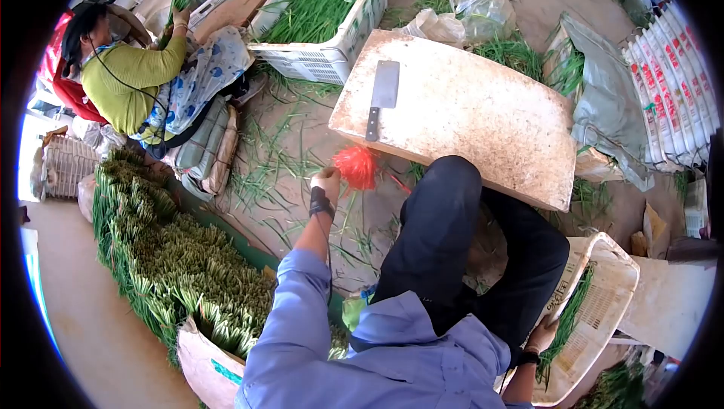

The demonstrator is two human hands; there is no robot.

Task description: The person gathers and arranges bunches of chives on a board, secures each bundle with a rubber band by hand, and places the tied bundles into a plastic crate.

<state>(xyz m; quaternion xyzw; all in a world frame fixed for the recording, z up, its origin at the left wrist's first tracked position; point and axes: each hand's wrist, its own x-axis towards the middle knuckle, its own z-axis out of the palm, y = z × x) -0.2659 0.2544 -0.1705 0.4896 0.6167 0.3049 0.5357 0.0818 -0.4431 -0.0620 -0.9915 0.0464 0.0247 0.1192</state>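
My left hand [326, 181] is stretched forward beside a bunch of red ties [355, 167], its fingers closed at the bunch's left edge. What is between the fingertips is too small to make out. At the lower right, my right hand [541, 335] reaches over the near side of a white basket [620, 264]. It touches long green stalks [575, 309] lying in there; its fingers are partly hidden. A cleaver [385, 86] with a black handle lies on the left part of a stained white board [467, 115] in front of my knees.
A person [128, 77] in a green top sits at the upper left, holding green stalks. Many bundles [204, 258] are piled along the left. A white crate [332, 55] of greens stands beyond the board. Loose stalks litter the floor [264, 137].
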